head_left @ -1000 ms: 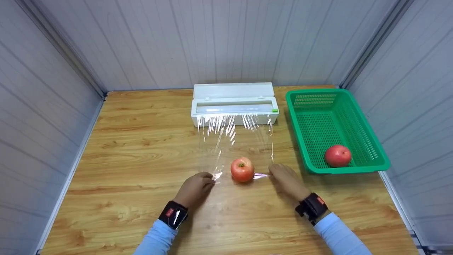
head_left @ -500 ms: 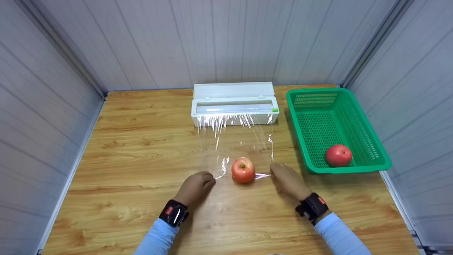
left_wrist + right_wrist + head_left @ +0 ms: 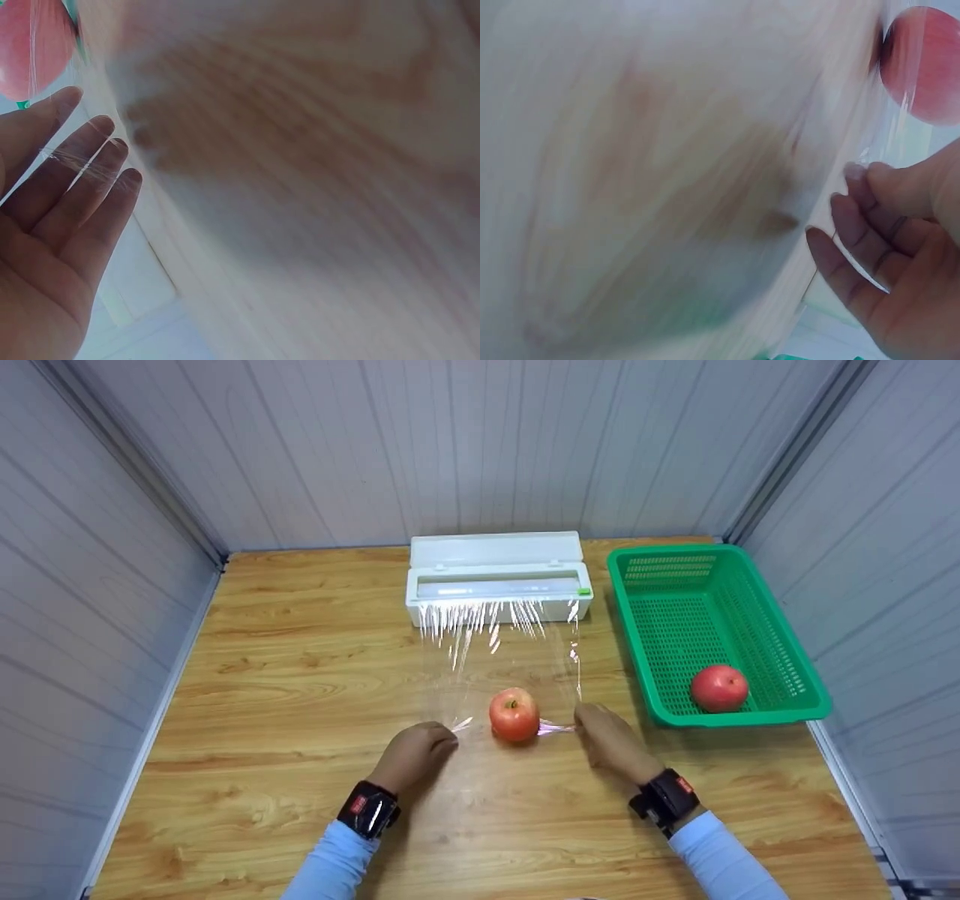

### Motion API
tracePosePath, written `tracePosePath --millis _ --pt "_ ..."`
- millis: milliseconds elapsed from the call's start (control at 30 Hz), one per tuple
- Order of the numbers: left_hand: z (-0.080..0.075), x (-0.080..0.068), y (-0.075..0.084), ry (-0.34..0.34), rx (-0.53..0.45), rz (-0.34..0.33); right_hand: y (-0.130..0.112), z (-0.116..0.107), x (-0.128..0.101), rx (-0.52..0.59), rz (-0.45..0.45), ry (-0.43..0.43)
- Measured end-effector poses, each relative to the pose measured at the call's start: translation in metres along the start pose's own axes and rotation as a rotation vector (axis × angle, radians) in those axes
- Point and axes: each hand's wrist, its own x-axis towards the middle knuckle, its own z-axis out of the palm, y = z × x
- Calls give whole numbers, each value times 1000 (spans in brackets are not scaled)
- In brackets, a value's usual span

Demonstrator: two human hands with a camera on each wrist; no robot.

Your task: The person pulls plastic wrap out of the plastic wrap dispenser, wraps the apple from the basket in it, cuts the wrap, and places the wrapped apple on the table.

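Note:
Clear plastic wrap (image 3: 495, 641) stretches from its white dispenser box (image 3: 495, 552) toward me in the head view. My left hand (image 3: 414, 757) pinches its near left corner; in the left wrist view, film crosses the long fingers of that hand (image 3: 75, 217). At the near right corner, my right hand (image 3: 613, 744) grips the wrap, pulled into a shiny fold. Thumb and index meet on this hand (image 3: 900, 240) in the right wrist view, the other fingers loosely bent. Between both hands sits a red apple (image 3: 514, 715), stem up, overlapped by the film's near part.
To the right stands a green perforated basket (image 3: 637, 660) holding another red apple (image 3: 720, 688). The dispenser's lid is raised near the back wall (image 3: 495, 450). Panelled side walls border the wooden table (image 3: 285, 660).
The film's near left edge has slackened and its glints have shifted. Both hands keep their grip in nearly the same places; the apple stays put.

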Motion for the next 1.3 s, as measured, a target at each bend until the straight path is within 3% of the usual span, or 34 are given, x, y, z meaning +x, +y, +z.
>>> tracePosePath --millis 100,333,400,567,933,1067,1300 --pt "-1 -1 1 3 -2 -6 0 0 0 52 20 25" --pt "-1 -1 2 1 4 -2 7 1 -4 -353 -501 160" --pt "-2 -2 2 5 1 4 9 1 -4 -363 -529 181" --pt "-4 -2 2 6 -18 10 10 1 -4 -365 -512 183" --pt "-3 2 0 32 -78 -42 8 1 -3 -370 -431 167" --pt "-2 5 -1 37 -147 -106 9 2 -2 -360 -425 197" --pt "1 14 -4 55 -245 -234 8 3 0 -339 -340 201"
